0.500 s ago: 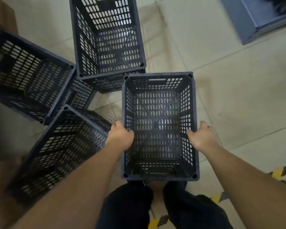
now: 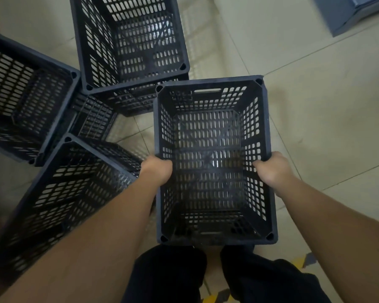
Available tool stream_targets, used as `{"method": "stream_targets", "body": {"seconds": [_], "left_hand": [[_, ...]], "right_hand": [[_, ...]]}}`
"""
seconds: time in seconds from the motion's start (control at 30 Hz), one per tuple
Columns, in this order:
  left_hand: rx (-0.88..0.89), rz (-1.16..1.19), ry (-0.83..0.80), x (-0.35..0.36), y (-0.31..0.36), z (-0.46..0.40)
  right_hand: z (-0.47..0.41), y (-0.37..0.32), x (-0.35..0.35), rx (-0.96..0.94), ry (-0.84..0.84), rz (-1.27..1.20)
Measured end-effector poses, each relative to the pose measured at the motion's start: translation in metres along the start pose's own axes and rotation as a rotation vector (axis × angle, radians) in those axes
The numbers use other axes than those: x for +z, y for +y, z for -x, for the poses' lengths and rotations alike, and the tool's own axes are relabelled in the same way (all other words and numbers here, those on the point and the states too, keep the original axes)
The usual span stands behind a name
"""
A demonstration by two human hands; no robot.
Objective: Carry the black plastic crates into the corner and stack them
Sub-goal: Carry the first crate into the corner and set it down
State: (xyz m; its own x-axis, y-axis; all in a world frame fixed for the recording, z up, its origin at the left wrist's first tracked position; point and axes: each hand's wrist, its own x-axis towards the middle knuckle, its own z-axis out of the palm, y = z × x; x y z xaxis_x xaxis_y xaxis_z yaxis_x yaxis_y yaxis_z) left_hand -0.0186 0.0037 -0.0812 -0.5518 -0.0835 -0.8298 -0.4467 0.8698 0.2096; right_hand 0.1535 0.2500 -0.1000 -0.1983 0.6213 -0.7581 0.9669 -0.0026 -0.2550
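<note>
An empty black slotted plastic crate (image 2: 212,84) is in front of my legs, open side up. My left hand (image 2: 157,170) grips its left long rim and my right hand (image 2: 271,168) grips its right long rim, fingers curled over the edges. Three more black crates stand on the tiled floor to the left: one at the top (image 2: 129,51), one at the far left (image 2: 26,95), and one at the lower left (image 2: 59,193) partly under my left forearm.
Pale floor tiles (image 2: 326,95) spread to the right. A grey-blue box or cabinet base (image 2: 354,14) sits at the top right corner. Yellow and black floor tape (image 2: 302,262) runs near my dark trouser legs (image 2: 173,276).
The held crate sits larger and slightly higher in view, closer to the camera. Both hands keep the same grip on its rims. The other crates stay where they were.
</note>
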Motion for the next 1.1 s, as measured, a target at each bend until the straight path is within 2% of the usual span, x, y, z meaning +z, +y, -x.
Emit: {"method": "stream_targets", "body": {"seconds": [0.27,0.67,1.1], "left_hand": [[-0.134,0.212,-0.074,-0.013,0.007,0.032],[-0.093,0.37,-0.141,-0.078,0.038,0.172],[-0.044,0.447,-0.025,-0.197,0.017,0.298]], "right_hand": [[0.028,0.008,-0.035,0.063,0.022,-0.089],[0.156,-0.015,-0.151,0.119,0.105,-0.086],[0.296,-0.091,-0.202,-0.023,0.093,0.001]]}}
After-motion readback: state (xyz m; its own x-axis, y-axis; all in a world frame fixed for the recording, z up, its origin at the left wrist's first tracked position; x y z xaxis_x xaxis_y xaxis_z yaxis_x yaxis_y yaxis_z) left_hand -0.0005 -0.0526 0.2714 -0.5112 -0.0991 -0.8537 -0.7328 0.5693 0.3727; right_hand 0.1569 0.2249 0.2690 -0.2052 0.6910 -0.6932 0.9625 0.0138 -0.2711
